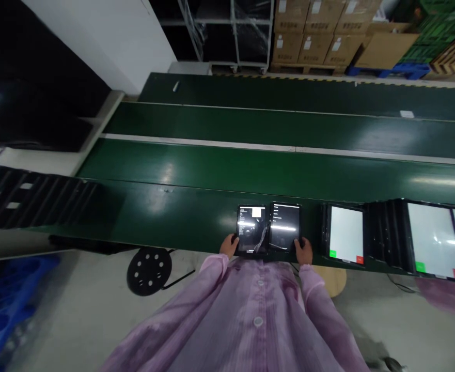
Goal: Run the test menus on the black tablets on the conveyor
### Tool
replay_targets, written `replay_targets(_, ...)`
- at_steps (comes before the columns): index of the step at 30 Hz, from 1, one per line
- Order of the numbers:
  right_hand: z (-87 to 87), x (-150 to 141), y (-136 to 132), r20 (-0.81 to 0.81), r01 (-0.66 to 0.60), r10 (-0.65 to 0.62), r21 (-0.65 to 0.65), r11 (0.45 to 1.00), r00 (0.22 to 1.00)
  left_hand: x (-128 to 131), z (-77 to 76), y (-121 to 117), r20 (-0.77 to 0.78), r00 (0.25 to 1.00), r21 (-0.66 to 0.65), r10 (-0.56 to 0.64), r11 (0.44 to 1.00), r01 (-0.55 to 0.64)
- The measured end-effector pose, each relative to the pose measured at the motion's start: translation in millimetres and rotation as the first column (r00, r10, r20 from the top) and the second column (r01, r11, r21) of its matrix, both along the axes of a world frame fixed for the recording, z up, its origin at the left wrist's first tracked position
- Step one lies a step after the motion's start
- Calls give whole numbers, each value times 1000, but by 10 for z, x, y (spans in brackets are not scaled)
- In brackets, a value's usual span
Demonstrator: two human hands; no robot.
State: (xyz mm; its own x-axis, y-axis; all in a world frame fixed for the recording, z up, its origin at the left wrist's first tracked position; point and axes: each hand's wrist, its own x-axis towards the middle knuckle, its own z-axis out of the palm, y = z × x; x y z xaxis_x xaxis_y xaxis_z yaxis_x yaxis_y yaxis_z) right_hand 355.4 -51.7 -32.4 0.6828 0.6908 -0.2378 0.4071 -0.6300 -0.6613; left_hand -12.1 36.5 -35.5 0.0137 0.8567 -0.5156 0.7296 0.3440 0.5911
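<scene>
Two dark-screened tablets lie side by side at the near edge of the green workbench (196,170). My left hand (229,245) grips the lower left corner of the left tablet (251,228), which shows white text and a small white square. My right hand (303,250) grips the lower right corner of the right tablet (285,226), which shows lines of text. Both hands have their fingers curled on the tablet edges. Pink sleeves cover my arms.
To the right, a white-screened tablet (345,235) with green and red buttons stands by a black slotted rack (386,232), with more lit tablets (432,240) beyond. A black slotted tray (33,199) lies left. A black round stool (148,268) stands below. Cardboard boxes (312,36) are stacked at the back.
</scene>
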Motion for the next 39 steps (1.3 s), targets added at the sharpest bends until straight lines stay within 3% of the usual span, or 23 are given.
replay_targets(6,235,-35,65,133,-79,81,-15,997,988,121,118,12,-97,995,-10,-24,1000,23)
replay_targets(9,433,-166,213,216,-204,204,-24,979,955,138,205,66,-104,992,48,-68,996,74)
replay_targets(14,689,-494,681,221,-499,512,-116,859,830,195,352,266,-111,972,120,-205,969,218)
replay_targets(20,836,-618,1080,184,-605,655,-265,751,733,304,474,486,-194,939,87,-285,948,306)
replay_targets(30,965,-642,740,173,-595,677,-357,720,716,471,666,515,-315,896,55,-313,937,346)
replay_targets(39,915,-695,633,152,-583,662,-361,728,734,360,599,339,-260,916,96,-306,936,340)
